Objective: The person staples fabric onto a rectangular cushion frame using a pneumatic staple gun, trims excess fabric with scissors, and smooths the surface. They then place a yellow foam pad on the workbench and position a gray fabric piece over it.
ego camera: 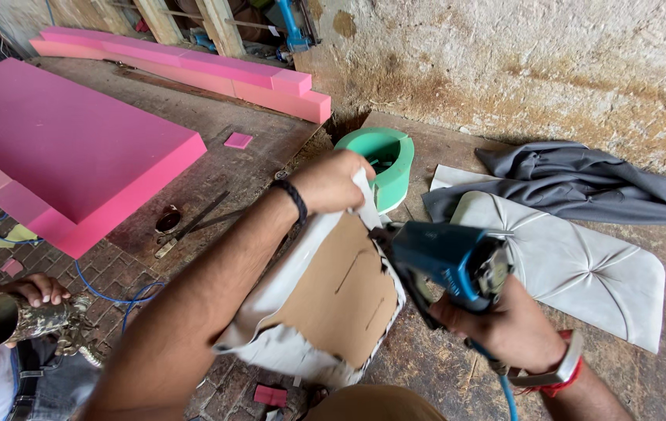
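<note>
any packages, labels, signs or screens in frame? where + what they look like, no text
None can be made out: no package, sign or screen shows.
Blue staple gun, right hand: no label legible.
Panel under left hand: bare brown board, white fabric edges.

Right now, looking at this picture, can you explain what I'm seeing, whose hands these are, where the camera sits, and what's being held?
The camera sits on a person's head, looking down at their own bare hands. The left hand pulls white fabric over a brown board panel. The right hand has its grip on a blue pneumatic staple gun. Around lie a thick pink foam slab, a green tub and a grey tufted cushion. At lower left, another person's hand holds a metal can.
</note>
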Demonstrator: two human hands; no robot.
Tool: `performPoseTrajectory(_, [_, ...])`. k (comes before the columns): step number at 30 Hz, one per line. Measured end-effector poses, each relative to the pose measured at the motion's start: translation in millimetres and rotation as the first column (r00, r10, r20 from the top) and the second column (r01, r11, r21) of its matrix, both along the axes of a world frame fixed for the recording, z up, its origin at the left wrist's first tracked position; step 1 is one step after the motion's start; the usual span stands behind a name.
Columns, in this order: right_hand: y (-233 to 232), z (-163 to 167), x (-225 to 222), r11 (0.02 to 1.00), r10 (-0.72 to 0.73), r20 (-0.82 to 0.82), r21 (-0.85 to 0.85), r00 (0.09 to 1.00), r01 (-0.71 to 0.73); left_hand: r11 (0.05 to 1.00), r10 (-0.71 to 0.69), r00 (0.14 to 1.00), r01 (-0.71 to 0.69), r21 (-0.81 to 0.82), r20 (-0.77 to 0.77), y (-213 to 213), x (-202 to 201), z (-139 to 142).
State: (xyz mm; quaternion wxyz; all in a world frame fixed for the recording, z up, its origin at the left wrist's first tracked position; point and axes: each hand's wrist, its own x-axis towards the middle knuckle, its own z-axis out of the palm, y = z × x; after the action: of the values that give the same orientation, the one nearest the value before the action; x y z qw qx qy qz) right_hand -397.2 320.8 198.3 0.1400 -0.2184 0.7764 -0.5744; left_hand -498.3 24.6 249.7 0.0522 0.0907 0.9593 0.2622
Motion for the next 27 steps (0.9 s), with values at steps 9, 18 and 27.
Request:
performPoseTrajectory(9, [-18.0, -17.9, -12.5, 0.989, -0.065, 0.051, 0.138, 0.997, 0.058, 0.516, -0.149, 0.989, 0.079, 0.853, -0.002, -3.3, 9.8, -56.6])
performPoseTrajectory(18, [-12.6, -29.4, -42.6, 0.988, -0.114, 0.055, 0.108, 0.992, 0.107, 0.41, -0.27, 0.961, 0.063, 0.91, 0.055, -6.6, -24.0, -75.5])
performPoseTrajectory(27, [-25.7, -14.6, -68.6, 0.978, -0.054, -0.222, 0.183, 0.973, 0.096, 0.884, -0.225, 0.97, 0.163, 0.439, 0.094, -9.7, -32.1, -39.0])
